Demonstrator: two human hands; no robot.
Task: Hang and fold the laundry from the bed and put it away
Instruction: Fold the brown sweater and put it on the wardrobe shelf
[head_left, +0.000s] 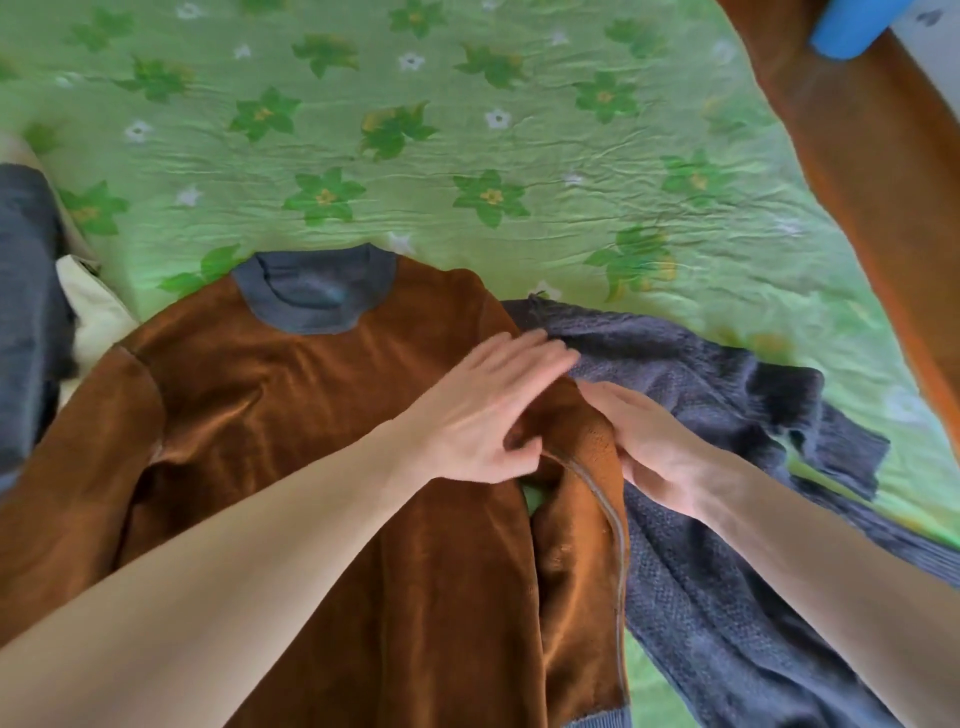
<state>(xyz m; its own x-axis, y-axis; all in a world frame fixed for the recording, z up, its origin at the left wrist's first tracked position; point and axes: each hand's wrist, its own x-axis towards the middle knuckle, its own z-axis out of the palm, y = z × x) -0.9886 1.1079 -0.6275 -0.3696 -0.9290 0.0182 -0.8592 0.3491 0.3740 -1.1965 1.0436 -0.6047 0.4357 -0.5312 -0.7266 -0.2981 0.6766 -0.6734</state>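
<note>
A bed (467, 130) covered in a wrinkled green sheet printed with darker green and white flowers is filling most of the view. A brown sweater (291, 415) with a grey-blue collar is lying flat on it, collar pointing away from the person, one sleeve trailing off to the left. Just beside it on the right, a dark blue knit (727, 415) is lying crumpled, touching the sweater's edge. The left hand (478, 410) is resting on the sweater with fingers straight and spread, tips reaching the knit. The right hand (654, 457) is gripping the sweater's folded-over right edge, fingers curled under the fabric. At the left border, dark grey cloth (26, 312) and something pale cream (98, 306) are lying on the bed. Along the upper right, a brown wooden board (857, 182) is bordering the bed, with a blue object (852, 26) sitting at the top corner.
</note>
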